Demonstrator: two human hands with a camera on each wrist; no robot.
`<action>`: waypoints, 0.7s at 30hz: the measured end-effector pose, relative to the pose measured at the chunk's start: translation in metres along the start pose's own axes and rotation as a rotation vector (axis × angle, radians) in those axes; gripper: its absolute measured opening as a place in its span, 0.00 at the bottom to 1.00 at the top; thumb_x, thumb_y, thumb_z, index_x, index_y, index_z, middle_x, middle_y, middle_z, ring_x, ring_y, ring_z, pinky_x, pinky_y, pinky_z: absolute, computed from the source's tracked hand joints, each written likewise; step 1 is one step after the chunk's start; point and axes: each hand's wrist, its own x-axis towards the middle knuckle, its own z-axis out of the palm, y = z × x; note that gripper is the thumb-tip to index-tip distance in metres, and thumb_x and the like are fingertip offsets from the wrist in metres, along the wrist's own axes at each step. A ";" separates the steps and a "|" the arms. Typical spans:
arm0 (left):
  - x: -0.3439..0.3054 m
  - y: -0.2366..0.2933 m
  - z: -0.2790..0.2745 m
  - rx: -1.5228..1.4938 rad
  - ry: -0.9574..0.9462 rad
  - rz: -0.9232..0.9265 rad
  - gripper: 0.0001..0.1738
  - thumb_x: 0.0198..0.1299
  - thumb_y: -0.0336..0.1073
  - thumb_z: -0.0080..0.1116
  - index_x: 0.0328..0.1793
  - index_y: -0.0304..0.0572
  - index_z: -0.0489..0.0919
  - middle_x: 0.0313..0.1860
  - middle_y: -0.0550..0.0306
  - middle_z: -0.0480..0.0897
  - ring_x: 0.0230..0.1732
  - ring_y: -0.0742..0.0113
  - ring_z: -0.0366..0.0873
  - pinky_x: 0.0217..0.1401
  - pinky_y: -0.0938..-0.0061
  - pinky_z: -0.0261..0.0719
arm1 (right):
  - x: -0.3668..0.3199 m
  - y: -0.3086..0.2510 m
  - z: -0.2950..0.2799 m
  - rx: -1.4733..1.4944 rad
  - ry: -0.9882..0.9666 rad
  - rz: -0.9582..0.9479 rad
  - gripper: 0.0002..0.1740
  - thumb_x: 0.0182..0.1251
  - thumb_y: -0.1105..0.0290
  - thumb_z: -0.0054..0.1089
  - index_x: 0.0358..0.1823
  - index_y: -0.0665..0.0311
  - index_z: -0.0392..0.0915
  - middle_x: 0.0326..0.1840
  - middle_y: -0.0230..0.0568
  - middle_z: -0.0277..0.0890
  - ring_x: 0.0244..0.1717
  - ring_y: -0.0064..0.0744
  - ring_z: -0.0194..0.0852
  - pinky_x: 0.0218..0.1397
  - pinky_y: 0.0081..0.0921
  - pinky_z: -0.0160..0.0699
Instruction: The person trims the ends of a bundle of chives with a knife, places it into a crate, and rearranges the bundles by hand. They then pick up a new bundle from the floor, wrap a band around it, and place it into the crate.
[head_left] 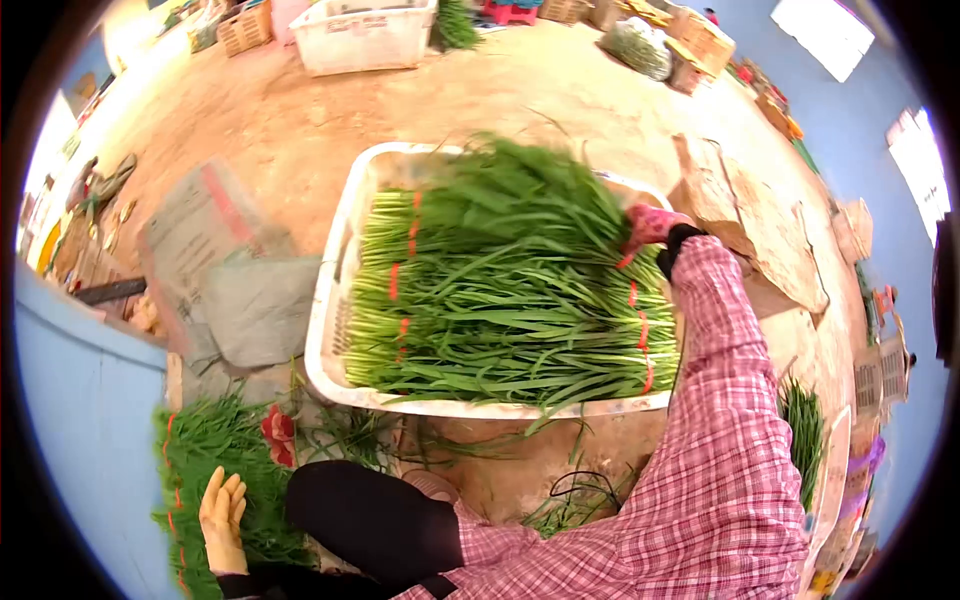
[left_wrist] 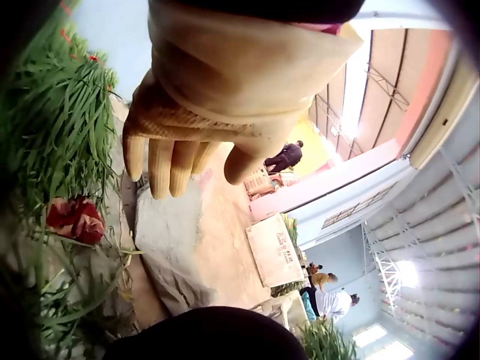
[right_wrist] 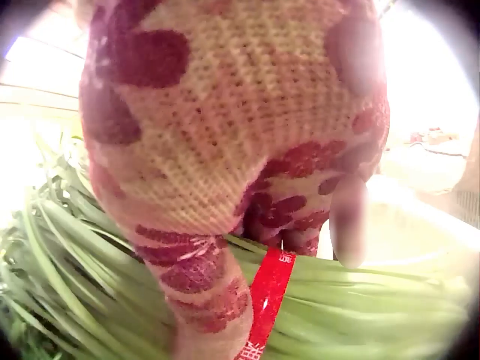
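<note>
A white crate (head_left: pixel 330 300) holds rows of green leafy bundles (head_left: pixel 500 310) bound with red bands. At its far right side my right hand (head_left: pixel 652 226), in a pink patterned glove, grips a bundle by its banded end; the leaves of that bundle blur toward the left. In the right wrist view the gloved hand (right_wrist: pixel 232 135) curls round the pale stems (right_wrist: pixel 360 300) beside a red band (right_wrist: pixel 268 304). My left hand (head_left: pixel 222 515), in a cream glove, is held with fingers extended over more bundles (head_left: pixel 240 450) at lower left; the left wrist view shows the left hand (left_wrist: pixel 202 112) holding nothing.
Grey sacks (head_left: pixel 265 305) lie left of the crate, brown paper sacks (head_left: pixel 750 220) to its right. A red cloth (head_left: pixel 278 435) rests near the lower-left greens. A white tub (head_left: pixel 365 35) stands farther back. Other people (left_wrist: pixel 334 301) show in the left wrist view.
</note>
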 end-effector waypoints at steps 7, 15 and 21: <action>-0.056 0.033 -0.038 0.205 0.088 0.223 0.23 0.76 0.31 0.44 0.74 0.29 0.72 0.72 0.48 0.75 0.67 0.62 0.79 0.72 0.70 0.76 | 0.098 0.071 0.024 -0.199 -0.059 -0.079 0.27 0.57 0.56 0.75 0.53 0.65 0.84 0.50 0.47 0.85 0.50 0.45 0.84 0.56 0.38 0.81; -0.111 0.003 -0.155 -0.282 0.756 0.250 0.30 0.76 0.43 0.51 0.78 0.34 0.68 0.70 0.44 0.79 0.70 0.57 0.77 0.72 0.67 0.74 | 0.126 0.018 -0.017 -0.534 0.092 0.041 0.22 0.66 0.62 0.66 0.58 0.64 0.82 0.58 0.47 0.82 0.56 0.45 0.81 0.60 0.39 0.79; -0.094 -0.013 -0.174 -0.587 0.575 0.536 0.26 0.80 0.34 0.39 0.78 0.28 0.63 0.72 0.39 0.75 0.71 0.50 0.76 0.74 0.64 0.75 | 0.008 -0.382 -0.025 0.339 0.140 -0.697 0.21 0.70 0.68 0.63 0.62 0.70 0.79 0.53 0.51 0.85 0.53 0.38 0.84 0.60 0.33 0.80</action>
